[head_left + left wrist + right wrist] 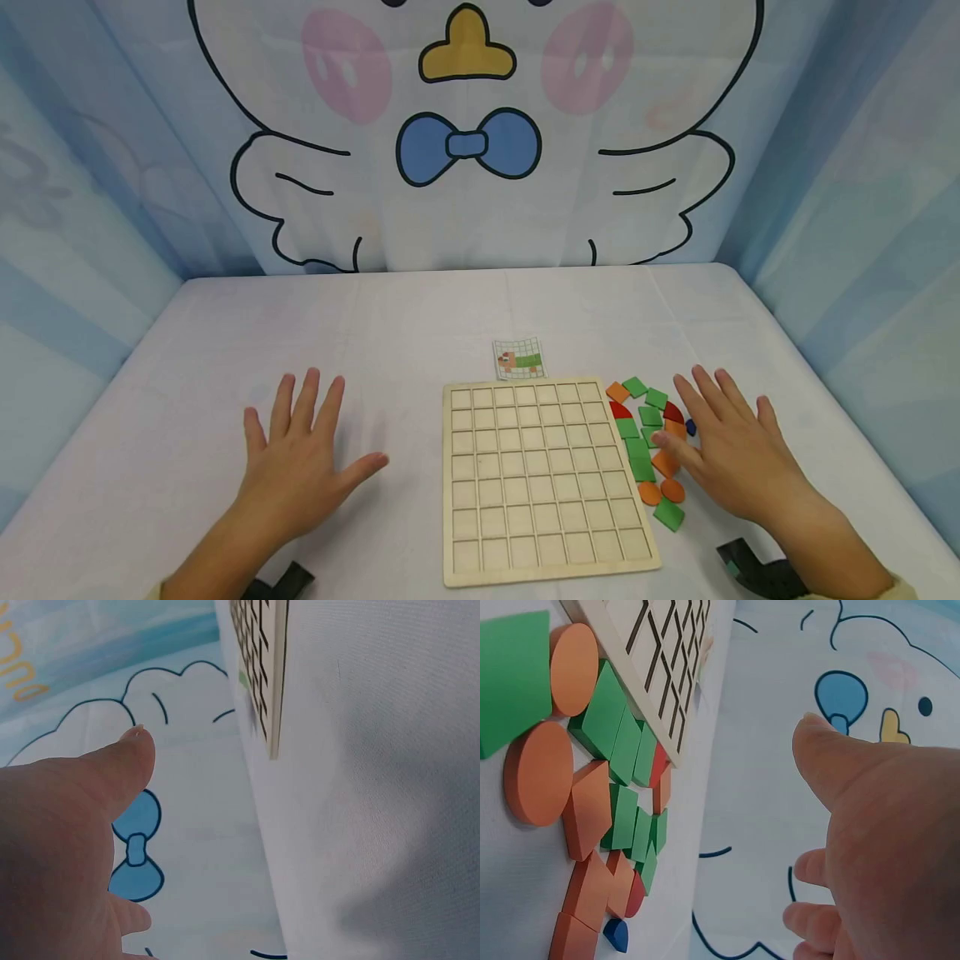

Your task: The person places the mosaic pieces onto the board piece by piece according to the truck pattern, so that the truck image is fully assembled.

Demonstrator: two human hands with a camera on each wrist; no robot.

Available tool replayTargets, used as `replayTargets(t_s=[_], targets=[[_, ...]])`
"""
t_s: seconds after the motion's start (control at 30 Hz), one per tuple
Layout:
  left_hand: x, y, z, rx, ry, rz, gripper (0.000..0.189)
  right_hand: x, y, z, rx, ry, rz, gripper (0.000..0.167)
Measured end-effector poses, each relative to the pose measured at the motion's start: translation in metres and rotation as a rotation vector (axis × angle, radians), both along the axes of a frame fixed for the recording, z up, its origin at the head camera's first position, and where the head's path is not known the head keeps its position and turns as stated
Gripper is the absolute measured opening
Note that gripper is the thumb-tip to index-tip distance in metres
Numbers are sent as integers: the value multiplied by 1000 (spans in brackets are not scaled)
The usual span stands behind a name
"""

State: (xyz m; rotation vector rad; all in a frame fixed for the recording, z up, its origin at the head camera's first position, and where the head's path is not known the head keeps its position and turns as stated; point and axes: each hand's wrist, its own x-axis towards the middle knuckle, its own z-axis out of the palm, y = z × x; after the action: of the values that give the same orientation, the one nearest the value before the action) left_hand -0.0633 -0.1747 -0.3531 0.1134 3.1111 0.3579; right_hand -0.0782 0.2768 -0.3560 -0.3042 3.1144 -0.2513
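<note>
A pale wooden grid board (551,475) lies flat on the white table, its square cells bare. To its left my left hand (296,471) is held with fingers spread, touching nothing. My right hand (738,454) hovers by the loose pieces at the board's right side, fingers straight and holding nothing. Those pieces include green squares (669,514), orange discs (672,490), red rounded pieces (620,410) and a small blue piece (616,935). In the right wrist view the thumb (832,754) points out, away from the pieces.
A small picture card (519,359) with a gridded green and orange figure lies at the board's far edge. Behind the table hangs a cloth backdrop (480,225) with a cartoon bird. Dark straps (761,571) show beneath both wrists. White table surface (300,317) surrounds the board.
</note>
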Motion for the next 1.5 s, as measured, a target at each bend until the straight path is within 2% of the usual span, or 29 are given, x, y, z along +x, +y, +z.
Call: replayTargets(t_s=[0.4, 0.67, 0.77, 0.9, 1.07, 1.33, 1.5], targets=[[1, 0, -1, 10, 11, -12, 106, 0, 1, 2, -2, -10, -11, 83], [-1, -1, -5, 71, 100, -99, 106, -3, 6, 5, -10, 21, -1, 80], [-2, 0, -8, 114, 108, -119, 107, -3, 8, 6, -38, 32, 9, 78], [-5, 3, -12, 161, 77, -139, 107, -3, 12, 7, -113, 11, -10, 78], [-9, 8, -13, 204, 32, -216, 96, -1, 18, 7, -188, -27, -54, 74], [-15, 12, -20, 441, -79, -343, 80, 2, 27, 2, -226, 2, -84, 64], [-20, 15, -26, 515, -108, -394, 78, 2, 34, -2, -218, -11, -97, 63]])
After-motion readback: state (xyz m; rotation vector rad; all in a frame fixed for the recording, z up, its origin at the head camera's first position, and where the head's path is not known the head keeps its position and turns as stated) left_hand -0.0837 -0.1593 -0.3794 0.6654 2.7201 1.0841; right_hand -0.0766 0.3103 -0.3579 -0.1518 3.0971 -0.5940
